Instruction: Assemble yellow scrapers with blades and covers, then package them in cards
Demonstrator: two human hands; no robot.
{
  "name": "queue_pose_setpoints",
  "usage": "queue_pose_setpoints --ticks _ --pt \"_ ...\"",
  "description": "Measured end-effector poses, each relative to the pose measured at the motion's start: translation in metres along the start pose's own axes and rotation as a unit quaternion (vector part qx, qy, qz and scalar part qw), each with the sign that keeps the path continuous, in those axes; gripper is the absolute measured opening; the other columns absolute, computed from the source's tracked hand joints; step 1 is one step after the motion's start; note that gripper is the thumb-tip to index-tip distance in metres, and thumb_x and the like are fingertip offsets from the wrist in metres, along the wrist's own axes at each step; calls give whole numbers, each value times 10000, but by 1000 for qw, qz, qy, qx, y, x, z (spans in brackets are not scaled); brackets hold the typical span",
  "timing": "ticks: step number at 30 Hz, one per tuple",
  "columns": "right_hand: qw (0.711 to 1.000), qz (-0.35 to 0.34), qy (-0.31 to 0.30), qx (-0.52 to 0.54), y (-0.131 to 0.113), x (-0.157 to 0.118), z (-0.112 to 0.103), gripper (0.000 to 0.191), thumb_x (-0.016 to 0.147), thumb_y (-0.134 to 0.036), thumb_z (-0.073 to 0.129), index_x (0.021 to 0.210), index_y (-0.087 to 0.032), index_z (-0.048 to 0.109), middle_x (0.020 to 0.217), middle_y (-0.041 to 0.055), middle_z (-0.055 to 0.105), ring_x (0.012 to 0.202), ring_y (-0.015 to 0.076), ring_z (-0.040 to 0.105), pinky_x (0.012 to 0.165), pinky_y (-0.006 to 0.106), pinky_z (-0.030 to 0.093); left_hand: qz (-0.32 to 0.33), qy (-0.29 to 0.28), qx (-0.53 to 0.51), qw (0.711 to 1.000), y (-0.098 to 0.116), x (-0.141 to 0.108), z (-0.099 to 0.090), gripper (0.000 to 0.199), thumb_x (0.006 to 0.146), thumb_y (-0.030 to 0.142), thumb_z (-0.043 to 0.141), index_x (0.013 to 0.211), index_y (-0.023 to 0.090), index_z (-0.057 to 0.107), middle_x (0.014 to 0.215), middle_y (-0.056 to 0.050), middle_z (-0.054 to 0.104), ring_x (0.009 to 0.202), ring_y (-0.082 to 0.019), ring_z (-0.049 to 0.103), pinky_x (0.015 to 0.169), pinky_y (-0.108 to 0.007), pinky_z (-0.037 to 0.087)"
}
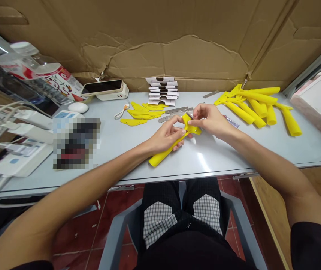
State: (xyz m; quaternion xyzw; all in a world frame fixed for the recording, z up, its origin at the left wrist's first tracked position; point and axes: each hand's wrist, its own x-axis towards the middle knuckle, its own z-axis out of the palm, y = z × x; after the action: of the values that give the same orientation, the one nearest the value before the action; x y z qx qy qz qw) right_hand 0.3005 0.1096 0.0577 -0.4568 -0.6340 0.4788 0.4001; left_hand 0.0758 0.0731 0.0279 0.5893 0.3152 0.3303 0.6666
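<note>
Brown cardboard [163, 45] is standing behind the grey surface [115, 150]. Loose yellow tools [250, 108] are lying piled on the R side. The held yellow tool [187, 128] is slanting nr the front edge, L hand [166, 138] w/ fingers clasping its handle, R hand [212, 119] w/ fingers pinching its head. White cards [163, 92] are sitting at the back, w/ flat yellow pcs [140, 113] & metal blades [177, 111] lying in front.

The light is bright; white glare lies on the surface [314, 148]; the edges look stretched and slightly blurred.
</note>
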Motion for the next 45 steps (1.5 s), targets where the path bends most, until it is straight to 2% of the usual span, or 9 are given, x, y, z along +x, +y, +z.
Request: queue_pose_setpoints --ticks 4,11,17,20,22,25,28,37,45 --pt "998 37 -13 45 0 1 1 493 536 -322 1015 804 -236 610 760 -39 630 703 147 569 634 314 426 -7 -8 -12 1000 -1 0 0 464 1017 447 823 1173 269 423 1015 -64 819 578 -81 602 468 -199 445" --pt "1000 -21 -14 -6 4 1 2 418 625 -347 987 802 -231 627 784 -12 652 735 162 578 688 335 459 -21 1 -30 999 3 0 1 518 993 461 868 1182 267 426 1032 -80 836 576 -79 597 470 -196 434" --pt "990 -66 -63 -109 -9 7 -33 435 767 -554 966 832 -240 672 870 39 718 805 215 644 749 385 491 -29 7 -58 998 8 -1 -3 410 1031 383 811 1211 270 460 1104 -100 853 580 -79 599 489 -208 418" --pt "932 -86 -62 -347 -17 10 -69 278 893 -491 857 907 -243 732 943 78 789 882 276 716 812 440 525 -25 26 -51 998 10 -1 -5 318 1067 335 735 1224 267 467 1159 -115 858 575 -82 601 491 -229 433" --pt "875 -33 -51 -480 -20 14 -95 237 930 -448 810 1030 -236 775 1027 103 824 947 313 746 870 478 540 -12 39 -38 998 10 0 -7 289 1079 325 699 1241 257 471 1170 -123 859 579 -94 626 495 -245 460" --pt "835 81 -77 -538 -21 19 -127 415 954 -525 785 1274 -260 800 1225 112 847 1095 353 764 918 505 569 12 65 -11 998 8 5 -11 279 1073 318 688 1233 242 473 1146 -121 860 612 -125 692 538 -276 533" --pt "819 133 -97 -550 -23 22 -144 484 939 -582 795 1318 -281 804 1335 118 834 1153 375 766 942 519 582 19 107 22 994 4 9 -13 246 1060 280 683 1196 231 484 1060 -103 860 653 -142 731 603 -295 587" --pt "802 147 -122 -566 -9 26 -144 524 832 -611 890 1271 -330 837 1243 83 856 1061 368 765 841 513 559 5 95 114 989 10 5 -12 251 1049 267 673 1169 239 454 915 -56 827 599 -121 676 549 -255 535" --pt "795 148 -127 -574 -2 30 -144 386 829 -506 891 1160 -308 867 1204 90 850 1009 347 755 810 504 562 -12 109 160 981 8 5 -12 261 984 266 730 1163 204 550 1153 -125 809 559 -123 720 448 -251 562"
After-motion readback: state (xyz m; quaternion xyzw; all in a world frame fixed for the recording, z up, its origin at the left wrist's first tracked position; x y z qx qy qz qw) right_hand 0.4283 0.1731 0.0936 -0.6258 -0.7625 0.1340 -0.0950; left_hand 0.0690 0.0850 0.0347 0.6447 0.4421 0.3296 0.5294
